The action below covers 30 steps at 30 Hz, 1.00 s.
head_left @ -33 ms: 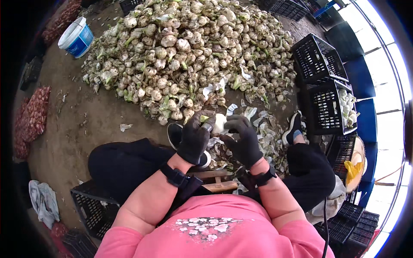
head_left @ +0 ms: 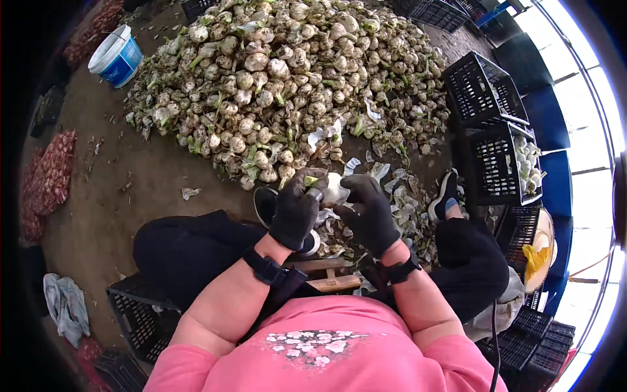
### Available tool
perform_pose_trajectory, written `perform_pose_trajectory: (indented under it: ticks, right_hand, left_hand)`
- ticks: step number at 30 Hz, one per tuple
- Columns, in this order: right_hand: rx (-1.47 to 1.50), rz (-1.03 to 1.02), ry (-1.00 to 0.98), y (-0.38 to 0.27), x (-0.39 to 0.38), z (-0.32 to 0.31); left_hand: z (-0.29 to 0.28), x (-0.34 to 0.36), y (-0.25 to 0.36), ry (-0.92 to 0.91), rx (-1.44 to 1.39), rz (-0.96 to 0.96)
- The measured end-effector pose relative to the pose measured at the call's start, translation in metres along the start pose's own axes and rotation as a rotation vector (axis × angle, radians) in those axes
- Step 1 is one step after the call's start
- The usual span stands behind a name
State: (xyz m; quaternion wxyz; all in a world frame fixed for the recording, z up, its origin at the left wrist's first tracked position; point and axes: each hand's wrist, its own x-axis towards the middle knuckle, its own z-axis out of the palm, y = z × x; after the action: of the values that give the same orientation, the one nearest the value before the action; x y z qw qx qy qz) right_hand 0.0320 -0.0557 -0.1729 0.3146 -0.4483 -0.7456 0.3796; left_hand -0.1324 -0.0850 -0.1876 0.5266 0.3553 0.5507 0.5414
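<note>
A peeled-looking white garlic bulb [head_left: 336, 189] with a short green stem is between my two gloved hands, just in front of the pile. My left hand [head_left: 296, 210], in a dark grey glove, is closed around its stem side. A silvery band or small metal piece shows at that hand's fingers; its kind is unclear. My right hand [head_left: 371, 214], gloved alike, has its fingers curled against the bulb's right side, fingertips partly hidden. Loose garlic skins [head_left: 408, 219] lie on the ground below and right of the hands.
A large heap of dirty garlic bulbs [head_left: 287, 85] spreads ahead. At right, a black crate [head_left: 493, 163] holds white bulbs, beside another black crate [head_left: 467, 91]. A white-and-blue bucket [head_left: 117, 59] stands far left, red mesh sacks [head_left: 52, 173] nearer. A crate [head_left: 140, 320] sits by my left leg.
My right hand's fingers have shifted slightly over the bulb's right side. The left hand and the bulb stay nearly where they were.
</note>
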Motion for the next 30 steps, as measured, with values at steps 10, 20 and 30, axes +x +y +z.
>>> perform_pose_trajectory:
  ticks: [10, 20, 30]
  right_hand:
    - [-0.381, -0.217, -0.038, 0.01, 0.001, 0.002]
    - [-0.515, -0.066, 0.065, 0.05, -0.006, 0.002]
    - [0.737, 0.593, -0.211, 0.051, -0.006, -0.042]
  left_hand:
    - [-0.011, 0.002, -0.02, -0.023, 0.256, 0.129]
    - [-0.015, 0.007, -0.014, -0.054, -0.407, -0.338]
    - [-0.011, 0.001, 0.007, -0.537, -0.419, -0.106]
